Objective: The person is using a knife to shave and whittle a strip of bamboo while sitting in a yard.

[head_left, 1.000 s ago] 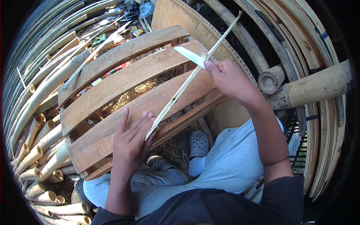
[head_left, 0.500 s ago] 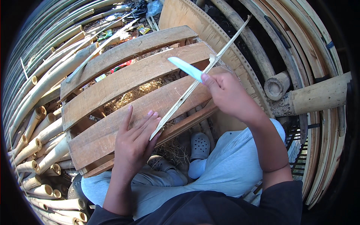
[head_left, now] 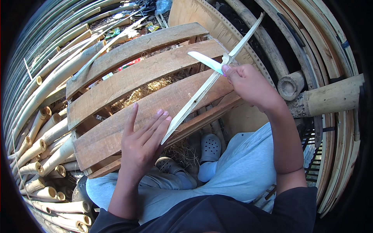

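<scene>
My right hand (head_left: 250, 83) is closed around a knife, its bright blade (head_left: 206, 61) pointing up and left. The blade lies across a long pale bamboo strip (head_left: 194, 101) near a curled shaving (head_left: 225, 59). That strip slants from my left fingertips up to the far right. My left hand (head_left: 145, 134) has its fingers stretched out and spread, at the near edge of a slatted wooden bench (head_left: 112, 134). Its fingertips touch or almost touch the strip's lower end; the thumb is hidden.
Stacked bamboo poles (head_left: 50, 136) fill the left side. A thick bamboo pole (head_left: 330, 101) juts in from the right, with long split strips (head_left: 342, 155) behind it. A curved brown panel (head_left: 194, 13) stands beyond the bench. My clogs (head_left: 210, 147) are below its near edge.
My right hand and the knife have shifted slightly right and up in view, and the strip's near end has moved right. My left fingers are more spread. The whole view has tilted a little.
</scene>
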`<state>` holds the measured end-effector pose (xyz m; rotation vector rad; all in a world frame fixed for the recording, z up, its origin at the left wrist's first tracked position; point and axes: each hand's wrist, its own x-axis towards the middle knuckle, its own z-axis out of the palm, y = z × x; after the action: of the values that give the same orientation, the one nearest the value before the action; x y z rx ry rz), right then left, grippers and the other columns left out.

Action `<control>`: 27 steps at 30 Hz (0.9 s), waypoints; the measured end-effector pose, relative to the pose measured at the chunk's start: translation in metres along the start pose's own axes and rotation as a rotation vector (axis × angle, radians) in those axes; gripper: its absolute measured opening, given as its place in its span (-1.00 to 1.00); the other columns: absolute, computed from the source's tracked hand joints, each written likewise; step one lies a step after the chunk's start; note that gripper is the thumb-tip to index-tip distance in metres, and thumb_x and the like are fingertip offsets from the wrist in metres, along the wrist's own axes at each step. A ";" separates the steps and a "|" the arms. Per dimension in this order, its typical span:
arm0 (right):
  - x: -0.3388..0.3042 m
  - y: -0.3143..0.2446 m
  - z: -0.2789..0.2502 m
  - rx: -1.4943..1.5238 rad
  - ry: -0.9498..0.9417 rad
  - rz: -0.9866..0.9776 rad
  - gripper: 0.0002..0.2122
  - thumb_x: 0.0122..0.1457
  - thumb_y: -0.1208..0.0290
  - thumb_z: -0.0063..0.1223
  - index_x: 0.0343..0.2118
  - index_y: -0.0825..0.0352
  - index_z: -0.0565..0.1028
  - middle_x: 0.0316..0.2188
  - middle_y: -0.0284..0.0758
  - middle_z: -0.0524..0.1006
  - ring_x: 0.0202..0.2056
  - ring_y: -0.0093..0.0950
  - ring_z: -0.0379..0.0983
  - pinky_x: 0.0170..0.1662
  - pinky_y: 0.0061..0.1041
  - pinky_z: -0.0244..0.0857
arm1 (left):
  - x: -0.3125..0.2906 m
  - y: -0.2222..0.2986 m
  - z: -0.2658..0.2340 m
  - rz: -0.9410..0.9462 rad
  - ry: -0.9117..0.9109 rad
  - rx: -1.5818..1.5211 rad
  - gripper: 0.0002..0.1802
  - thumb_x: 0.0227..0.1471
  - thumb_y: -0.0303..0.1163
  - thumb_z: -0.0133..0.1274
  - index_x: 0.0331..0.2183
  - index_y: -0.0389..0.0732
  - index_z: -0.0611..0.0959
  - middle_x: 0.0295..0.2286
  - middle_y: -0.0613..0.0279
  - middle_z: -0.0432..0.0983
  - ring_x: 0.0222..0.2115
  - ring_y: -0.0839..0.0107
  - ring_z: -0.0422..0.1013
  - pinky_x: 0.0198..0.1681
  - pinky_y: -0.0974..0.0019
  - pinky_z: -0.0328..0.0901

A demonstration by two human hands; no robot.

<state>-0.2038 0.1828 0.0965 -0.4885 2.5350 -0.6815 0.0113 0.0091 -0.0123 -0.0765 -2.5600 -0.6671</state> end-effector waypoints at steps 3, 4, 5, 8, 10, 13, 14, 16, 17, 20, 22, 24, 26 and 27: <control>0.003 0.015 0.018 -0.052 0.134 -0.090 -0.51 0.46 0.17 -0.18 -0.49 0.48 0.52 -0.71 -0.28 0.37 -0.62 -0.51 0.25 -0.45 -0.35 0.23 | -0.003 -0.003 0.001 -0.035 0.043 -0.041 -0.62 0.02 -0.52 0.23 -0.06 -0.24 0.66 -0.09 0.11 0.66 0.06 0.19 0.52 0.38 -0.28 -0.01; 0.003 0.019 0.024 -0.049 0.223 -0.209 -0.51 0.46 0.17 -0.18 -0.50 0.48 0.52 -0.71 -0.28 0.37 -0.62 -0.52 0.24 -0.45 -0.34 0.22 | -0.003 -0.003 0.000 -0.032 0.043 -0.044 -0.62 0.02 -0.52 0.23 -0.06 -0.24 0.66 -0.09 0.11 0.66 0.06 0.19 0.52 0.38 -0.28 -0.01; 0.004 0.017 0.016 -0.022 0.137 -0.155 -0.51 0.47 0.17 -0.19 -0.49 0.49 0.53 -0.70 -0.25 0.41 -0.60 -0.51 0.30 -0.42 -0.34 0.26 | -0.003 -0.003 -0.003 -0.011 0.042 0.014 -0.62 0.01 -0.52 0.23 -0.07 -0.23 0.67 -0.10 0.14 0.67 0.05 0.25 0.54 0.38 -0.26 0.00; 0.004 0.005 0.005 0.011 0.058 0.044 -0.52 0.46 0.20 -0.18 -0.47 0.53 0.53 -0.67 -0.14 0.46 -0.57 -0.44 0.36 -0.36 -0.28 0.29 | -0.003 -0.003 0.002 -0.009 0.036 0.054 -0.62 -0.01 -0.51 0.24 -0.08 -0.23 0.68 -0.12 0.18 0.68 0.03 0.31 0.55 0.38 -0.25 0.02; -0.010 0.008 0.036 0.058 0.039 -0.140 -0.51 0.46 0.17 -0.16 -0.52 0.49 0.50 -0.70 -0.25 0.40 -0.60 -0.49 0.32 -0.42 -0.33 0.27 | -0.001 0.000 0.001 -0.029 0.045 0.040 -0.62 -0.01 -0.50 0.24 -0.08 -0.23 0.68 -0.12 0.18 0.68 0.03 0.32 0.55 0.38 -0.25 0.01; 0.004 0.004 0.007 0.023 0.019 0.057 -0.49 0.45 0.11 -0.16 -0.52 0.46 0.50 -0.71 -0.30 0.40 -0.63 -0.50 0.34 -0.45 -0.35 0.28 | -0.003 -0.004 0.000 -0.003 0.023 0.062 -0.63 -0.01 -0.48 0.26 -0.09 -0.22 0.69 -0.12 0.19 0.68 0.03 0.33 0.55 0.38 -0.26 0.01; 0.008 0.007 0.000 0.046 0.105 0.090 -0.49 0.46 0.09 -0.17 -0.51 0.44 0.50 -0.72 -0.32 0.39 -0.66 -0.51 0.33 -0.48 -0.37 0.27 | -0.002 -0.005 0.001 -0.005 0.037 0.066 -0.64 0.00 -0.47 0.26 -0.09 -0.22 0.69 -0.13 0.19 0.68 0.03 0.33 0.55 0.38 -0.26 0.01; 0.010 0.026 0.019 0.043 0.201 -0.033 -0.49 0.46 0.08 -0.18 -0.53 0.39 0.48 -0.73 -0.37 0.36 -0.70 -0.55 0.27 -0.55 -0.41 0.21 | -0.003 -0.005 0.000 -0.010 0.050 0.072 -0.64 0.01 -0.47 0.26 -0.09 -0.21 0.69 -0.13 0.20 0.68 0.03 0.33 0.55 0.38 -0.26 0.00; 0.009 0.026 0.028 0.044 0.293 -0.157 -0.50 0.47 0.07 -0.20 -0.55 0.35 0.46 -0.73 -0.43 0.32 -0.75 -0.59 0.21 -0.62 -0.45 0.16 | -0.004 -0.006 -0.002 -0.010 0.051 0.072 -0.65 0.01 -0.46 0.27 -0.10 -0.22 0.69 -0.13 0.19 0.68 0.03 0.33 0.55 0.39 -0.25 -0.01; 0.006 0.009 0.000 0.185 0.019 0.174 -0.51 0.47 0.09 -0.22 -0.54 0.34 0.46 -0.73 -0.45 0.34 -0.74 -0.62 0.22 -0.60 -0.45 0.17 | -0.005 -0.005 0.000 -0.022 0.049 0.058 -0.66 0.01 -0.45 0.27 -0.10 -0.22 0.69 -0.13 0.18 0.68 0.03 0.31 0.55 0.39 -0.25 -0.02; 0.006 0.011 0.010 0.176 0.035 0.143 -0.52 0.48 0.10 -0.24 -0.51 0.34 0.46 -0.73 -0.49 0.31 -0.73 -0.64 0.23 -0.61 -0.48 0.18 | -0.007 -0.004 0.000 -0.036 0.043 0.044 -0.66 0.01 -0.46 0.27 -0.10 -0.22 0.69 -0.13 0.18 0.68 0.04 0.30 0.55 0.39 -0.25 -0.03; 0.003 0.019 0.031 0.097 0.129 -0.085 -0.53 0.48 0.09 -0.25 -0.47 0.35 0.47 -0.74 -0.52 0.26 -0.76 -0.66 0.20 -0.68 -0.53 0.16 | -0.005 -0.007 -0.002 -0.028 0.037 0.042 -0.64 0.00 -0.46 0.28 -0.10 -0.22 0.69 -0.13 0.17 0.68 0.04 0.29 0.55 0.39 -0.25 -0.02; 0.005 0.015 0.014 0.151 0.045 -0.044 -0.54 0.48 0.08 -0.25 -0.41 0.36 0.49 -0.75 -0.53 0.23 -0.80 -0.66 0.12 -0.76 -0.56 0.05 | -0.006 -0.006 0.001 -0.026 0.039 0.039 -0.63 0.00 -0.47 0.29 -0.09 -0.21 0.69 -0.13 0.17 0.68 0.04 0.29 0.54 0.39 -0.25 -0.02; 0.004 0.008 0.006 0.185 0.057 0.039 -0.54 0.47 0.08 -0.24 -0.39 0.37 0.50 -0.75 -0.52 0.24 -0.80 -0.66 0.11 -0.76 -0.54 0.04 | -0.008 -0.004 0.002 -0.033 0.044 0.040 -0.62 -0.01 -0.47 0.29 -0.08 -0.20 0.68 -0.13 0.17 0.68 0.04 0.29 0.54 0.39 -0.25 -0.02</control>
<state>-0.2061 0.1851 0.0862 -0.3589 2.4952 -0.9171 0.0165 0.0065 -0.0190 -0.0064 -2.5361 -0.6222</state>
